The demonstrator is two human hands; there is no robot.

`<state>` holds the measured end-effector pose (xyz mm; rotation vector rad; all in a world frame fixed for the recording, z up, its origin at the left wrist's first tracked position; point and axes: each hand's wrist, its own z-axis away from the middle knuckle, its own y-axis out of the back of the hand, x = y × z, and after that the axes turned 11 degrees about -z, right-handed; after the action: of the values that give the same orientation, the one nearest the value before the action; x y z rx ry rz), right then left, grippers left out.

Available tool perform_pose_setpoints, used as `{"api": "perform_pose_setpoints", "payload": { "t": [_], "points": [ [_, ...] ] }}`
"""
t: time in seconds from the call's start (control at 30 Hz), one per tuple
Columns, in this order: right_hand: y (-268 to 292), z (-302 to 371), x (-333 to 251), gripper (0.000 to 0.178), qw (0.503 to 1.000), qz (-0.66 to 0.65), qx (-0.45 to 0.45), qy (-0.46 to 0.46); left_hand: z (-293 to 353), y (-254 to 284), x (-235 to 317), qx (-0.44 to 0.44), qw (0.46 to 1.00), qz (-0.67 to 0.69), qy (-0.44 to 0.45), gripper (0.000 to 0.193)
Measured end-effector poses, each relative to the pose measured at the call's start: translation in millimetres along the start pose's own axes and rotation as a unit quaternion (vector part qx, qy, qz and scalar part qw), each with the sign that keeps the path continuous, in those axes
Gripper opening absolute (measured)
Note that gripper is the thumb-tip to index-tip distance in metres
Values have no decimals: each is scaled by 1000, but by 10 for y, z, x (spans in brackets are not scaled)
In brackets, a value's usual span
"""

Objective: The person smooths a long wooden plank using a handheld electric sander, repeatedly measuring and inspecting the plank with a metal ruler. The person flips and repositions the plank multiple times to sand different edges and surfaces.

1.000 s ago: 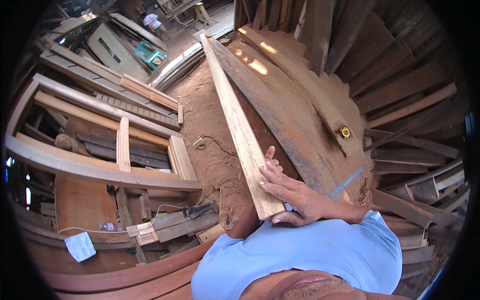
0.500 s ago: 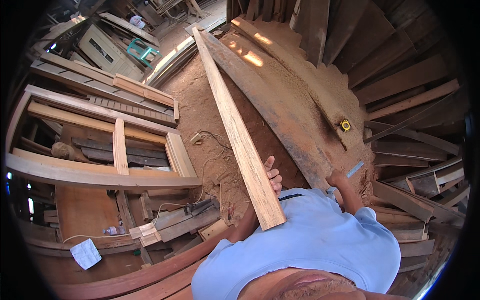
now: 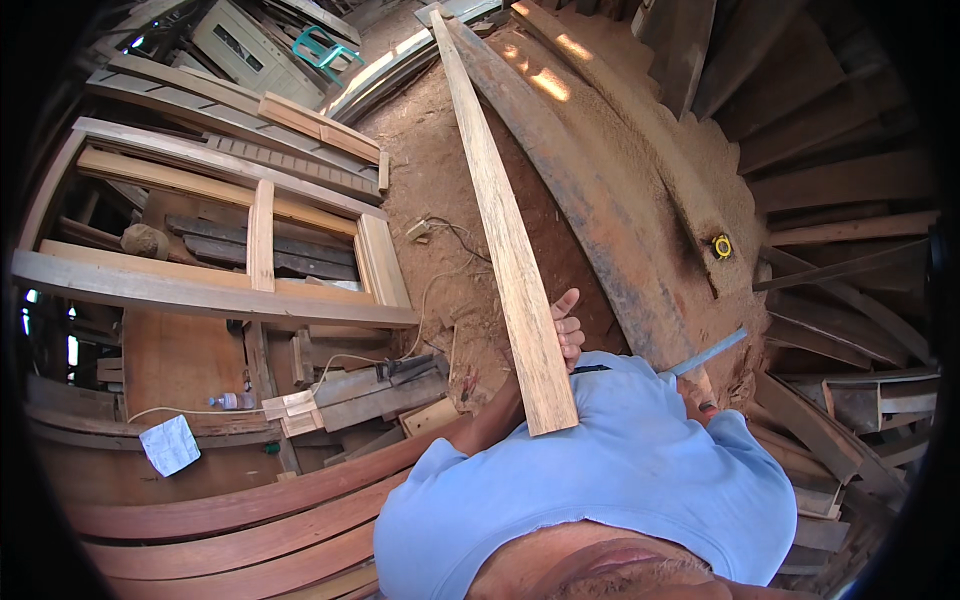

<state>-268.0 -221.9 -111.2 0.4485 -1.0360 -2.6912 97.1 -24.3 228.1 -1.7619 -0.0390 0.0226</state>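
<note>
While the left hand clasps the pale plank toward its near end, steadying it seems the step; the next move needs balance. Whether the right hand grips, I cannot tell.

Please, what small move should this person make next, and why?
Perhaps bring the right hand, mostly hidden, to the board to steady it: only the left hand visibly holds it, near the end by the blue shirt.

Sawdust-covered surface, yellow tape measure on it
</note>
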Motion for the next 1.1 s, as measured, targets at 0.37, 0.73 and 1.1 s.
{"api": "perform_pose_setpoints", "payload": {
  "t": [0.37,0.73,1.1],
  "points": [
    [1022,275,-1241,19,832,-551,-3,69,59,-39,-80,164,973,-139,-85,113],
    [2576,1235,-3277,26,743,-573,82,334,67,-102,-32,195,959,-183,-96,105],
    [2827,1700,-4011,25,642,-615,6,458,136,-261,30,224,944,-213,-113,83]
  ]
}}
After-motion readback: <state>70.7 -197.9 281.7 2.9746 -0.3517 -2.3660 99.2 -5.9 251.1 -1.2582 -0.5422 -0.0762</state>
